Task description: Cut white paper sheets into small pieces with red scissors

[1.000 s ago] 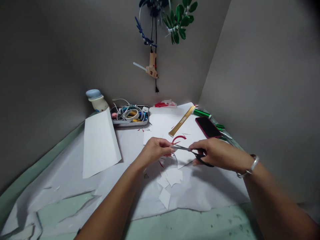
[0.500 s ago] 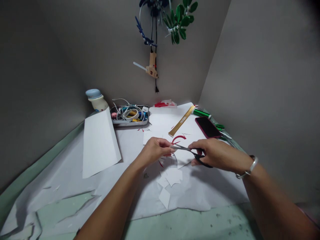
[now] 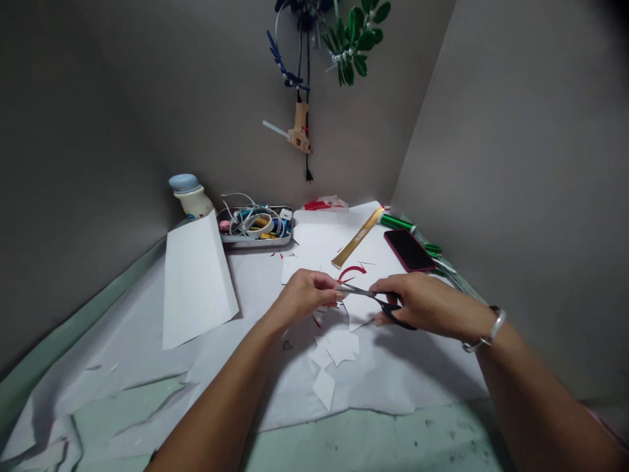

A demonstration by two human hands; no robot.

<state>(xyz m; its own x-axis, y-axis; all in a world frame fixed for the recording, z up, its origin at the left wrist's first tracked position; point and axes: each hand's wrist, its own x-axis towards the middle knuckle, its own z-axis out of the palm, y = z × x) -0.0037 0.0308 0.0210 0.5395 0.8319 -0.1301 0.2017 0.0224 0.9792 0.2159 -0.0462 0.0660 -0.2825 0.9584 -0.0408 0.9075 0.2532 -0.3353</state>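
Observation:
My right hand (image 3: 417, 298) is closed round the black handles of a pair of scissors (image 3: 388, 308), whose blades point left. The blade tips reach the pinched fingers of my left hand (image 3: 314, 292). Whatever those fingers hold is too small and hidden to make out; a trace of red shows just below them. Right behind the blades lies a curved red strip (image 3: 352, 270) on white paper. Several white paper scraps (image 3: 341, 347) are on the sheet below my hands, one of them diamond-shaped.
A folded white card (image 3: 199, 282) stands at left before a jar (image 3: 191, 196). Behind my hands are a metal tray (image 3: 258, 242) of craft bits and a gold strip (image 3: 356, 239). A phone (image 3: 409, 250) and green roll (image 3: 397, 223) lie right. A glue gun (image 3: 299, 131) hangs on the wall.

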